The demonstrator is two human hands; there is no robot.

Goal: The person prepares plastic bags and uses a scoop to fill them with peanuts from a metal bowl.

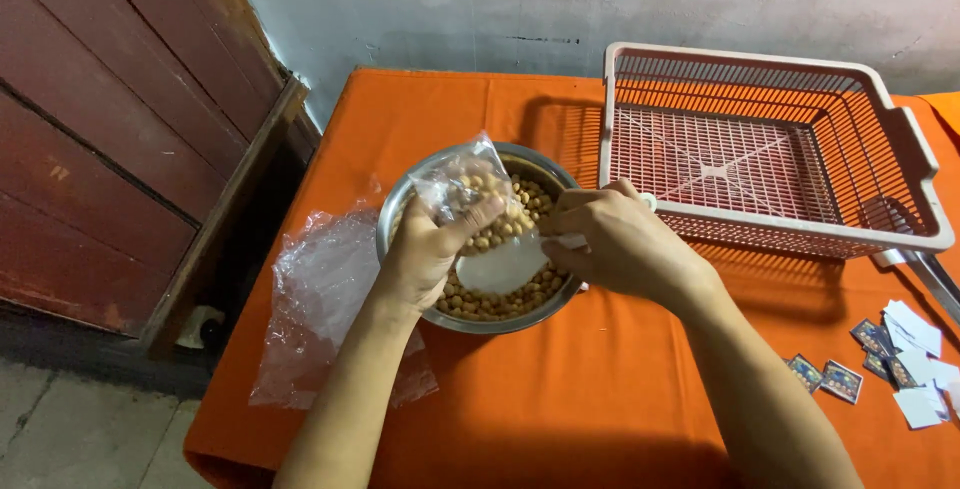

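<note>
Orange cloth [560, 389] over a table against a pale wall, with a steel bowl [400, 211] of round tan nuts [500, 301] near its middle. Over the bowl, two bare hands at work: left hand [425, 254] gripping a small clear plastic bag [462, 181], thumb and fingers pinched shut on its open edge, a few nuts already inside the bag. Right hand [625, 239] curled tight around the handle of a white scoop [505, 267], its mouth resting on the nuts just below the bag. Bag held tilted above the left half of the bowl, touching the scoop or nearly so; hard to tell which. Left of the bowl, a loose pile of clear plastic bags [325, 299] lying flat on the cloth. Behind and to the right, a pale plastic mesh basket [905, 154], standing close to the bowl. Far right, near the table edge, small printed cards [842, 381] and white paper slips [915, 329] scattered together. Dark red wooden door [110, 129] at left.
</note>
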